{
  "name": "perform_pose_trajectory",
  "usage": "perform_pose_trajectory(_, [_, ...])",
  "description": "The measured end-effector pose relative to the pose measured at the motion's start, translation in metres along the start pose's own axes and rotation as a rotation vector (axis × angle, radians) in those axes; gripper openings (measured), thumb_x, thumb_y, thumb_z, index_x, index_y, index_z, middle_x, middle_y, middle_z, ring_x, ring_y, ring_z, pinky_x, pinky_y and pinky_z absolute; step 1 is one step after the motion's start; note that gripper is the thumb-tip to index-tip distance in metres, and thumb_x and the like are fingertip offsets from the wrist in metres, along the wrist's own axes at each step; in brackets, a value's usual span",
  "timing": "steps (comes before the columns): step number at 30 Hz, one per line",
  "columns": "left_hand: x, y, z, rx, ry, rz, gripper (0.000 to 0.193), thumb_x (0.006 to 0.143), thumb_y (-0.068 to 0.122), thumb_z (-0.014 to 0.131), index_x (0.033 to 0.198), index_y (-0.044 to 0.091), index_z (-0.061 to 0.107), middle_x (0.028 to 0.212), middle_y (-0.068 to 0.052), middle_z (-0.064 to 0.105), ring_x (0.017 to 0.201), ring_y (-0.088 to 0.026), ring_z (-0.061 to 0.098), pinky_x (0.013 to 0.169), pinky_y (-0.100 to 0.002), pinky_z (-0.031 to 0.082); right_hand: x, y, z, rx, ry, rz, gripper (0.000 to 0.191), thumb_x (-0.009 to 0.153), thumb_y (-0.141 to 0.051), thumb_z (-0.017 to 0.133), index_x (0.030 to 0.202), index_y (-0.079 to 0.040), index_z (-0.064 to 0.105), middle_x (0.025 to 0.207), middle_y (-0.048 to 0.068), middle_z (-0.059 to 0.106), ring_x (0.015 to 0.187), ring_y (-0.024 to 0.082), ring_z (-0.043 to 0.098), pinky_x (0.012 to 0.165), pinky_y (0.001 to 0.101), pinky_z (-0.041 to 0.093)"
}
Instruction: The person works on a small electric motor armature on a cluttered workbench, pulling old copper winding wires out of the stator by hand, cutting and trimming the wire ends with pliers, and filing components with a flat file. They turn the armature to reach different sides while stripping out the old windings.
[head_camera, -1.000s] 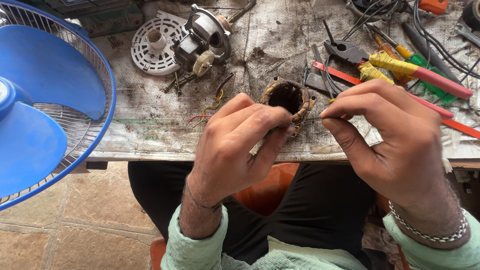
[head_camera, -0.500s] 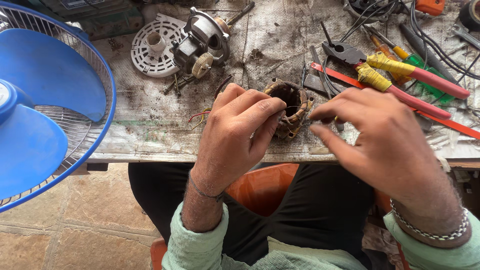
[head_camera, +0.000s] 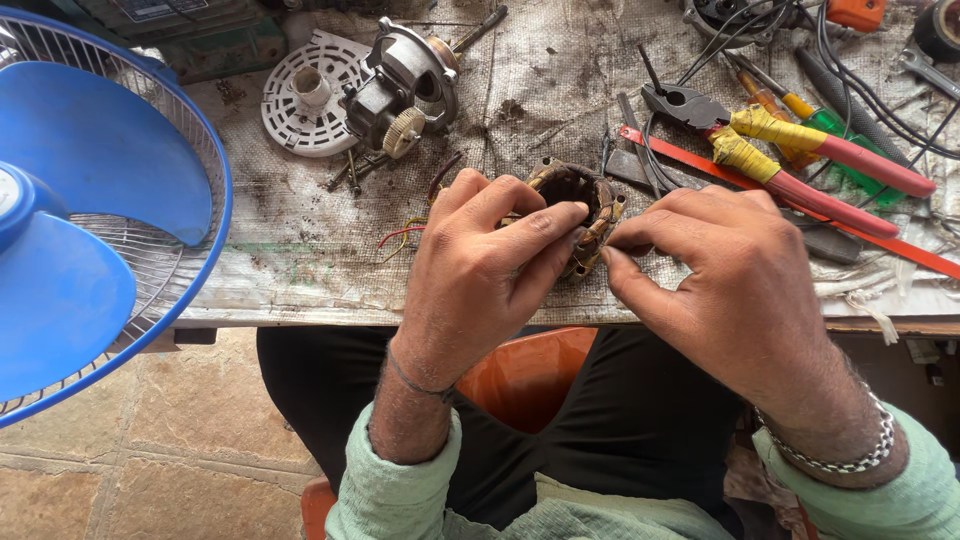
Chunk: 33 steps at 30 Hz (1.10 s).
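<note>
Lap: the person sits on an orange seat (head_camera: 520, 375), in dark trousers and pale green sleeves, at 6 o'clock.
Left hand (head_camera: 480, 270): its fingers are curled tight around the left side of the motor coil ring (head_camera: 585, 205), and they hold it just above the near edge of the surface.
Right hand (head_camera: 730, 280): its thumb and first finger are pinched together on the right rim of the ring; a metal chain sits on that wrist.
Where the ring is: between both hands, near the middle of the view, at the front edge of the surface (head_camera: 300, 270).
The ring: round, hollow and dark inside, with brown and coppery wire bundles that look old and dusty.
How far along: the fan looks taken apart, since its parts lie loose all around; the ring is out and in the hands, and nothing looks put back yet.
Thin wires (head_camera: 405, 235): red, yellow and green, soft and bendy, at 9 o'clock from the ring.
Surface cover: a worn, grey, stained cloth.
Pliers (head_camera: 790, 150): red handles with yellow tape, at 2 o'clock.
Saw blade (head_camera: 800, 195): long, flat and red, beside the pliers.
Motor housing (head_camera: 405, 85): grey metal with a small cream gear, at 11 o'clock.
White disc (head_camera: 305, 100): round plastic with slots, just left of the housing.
Fan (head_camera: 90, 220): blue smooth blades in a wire cage, at 9 o'clock.
</note>
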<state>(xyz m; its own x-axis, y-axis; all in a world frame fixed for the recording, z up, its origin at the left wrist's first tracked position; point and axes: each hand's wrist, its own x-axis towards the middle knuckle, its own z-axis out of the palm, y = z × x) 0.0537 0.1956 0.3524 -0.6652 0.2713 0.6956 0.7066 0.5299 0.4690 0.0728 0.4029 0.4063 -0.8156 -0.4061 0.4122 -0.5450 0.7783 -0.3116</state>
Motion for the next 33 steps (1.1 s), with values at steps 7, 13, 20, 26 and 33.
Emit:
perform_pose_trajectory(7, [0.0,0.003,0.008,0.03,0.025,0.0,0.014,0.091,0.018,0.083,0.103,0.016,0.076,0.096,0.003,0.065,0.093,-0.018,0.056,0.083,-0.038,0.043,0.0,0.003,0.001,-0.036,0.055,-0.039,0.013,0.082,-0.015,0.082,0.089,-0.007,0.074,0.089,0.005,0.072,0.086,0.023,0.067,0.084,0.0386,0.045])
perform_pose_trajectory(13, [0.001,0.003,0.011,0.004,0.008,-0.006,0.014,0.093,0.019,0.083,0.105,0.016,0.075,0.098,0.004,0.065,0.097,-0.018,0.058,0.085,-0.038,0.044,0.002,0.007,-0.001,-0.033,0.031,-0.041,0.014,0.082,-0.015,0.082,0.09,-0.007,0.074,0.088,0.005,0.071,0.084,0.024,0.066,0.082,0.0391,0.044])
perform_pose_trajectory(20, [0.001,0.003,0.011,-0.036,-0.005,-0.001,0.017,0.09,0.018,0.084,0.105,0.015,0.075,0.1,0.002,0.065,0.099,-0.02,0.058,0.087,-0.038,0.046,0.003,0.01,0.0,0.005,0.005,-0.042,0.014,0.085,-0.016,0.079,0.093,-0.006,0.072,0.091,0.005,0.071,0.085,0.025,0.067,0.08,0.0392,0.045])
perform_pose_trajectory(26, [0.002,0.004,0.012,-0.062,-0.008,-0.005,0.018,0.091,0.016,0.083,0.107,0.014,0.074,0.101,0.002,0.065,0.1,-0.021,0.058,0.09,-0.039,0.047,0.006,0.012,-0.002,0.015,-0.049,-0.044,0.015,0.088,-0.016,0.076,0.096,-0.005,0.07,0.089,0.006,0.069,0.084,0.026,0.067,0.08,0.0399,0.046])
perform_pose_trajectory(33, [0.002,0.004,0.015,-0.06,-0.016,-0.013,0.015,0.093,0.014,0.081,0.107,0.013,0.074,0.101,0.001,0.065,0.1,-0.022,0.058,0.089,-0.039,0.047,0.009,0.011,-0.004,0.064,-0.106,0.004,0.018,0.088,-0.014,0.075,0.101,-0.003,0.07,0.089,0.009,0.069,0.081,0.025,0.069,0.073,0.0378,0.052])
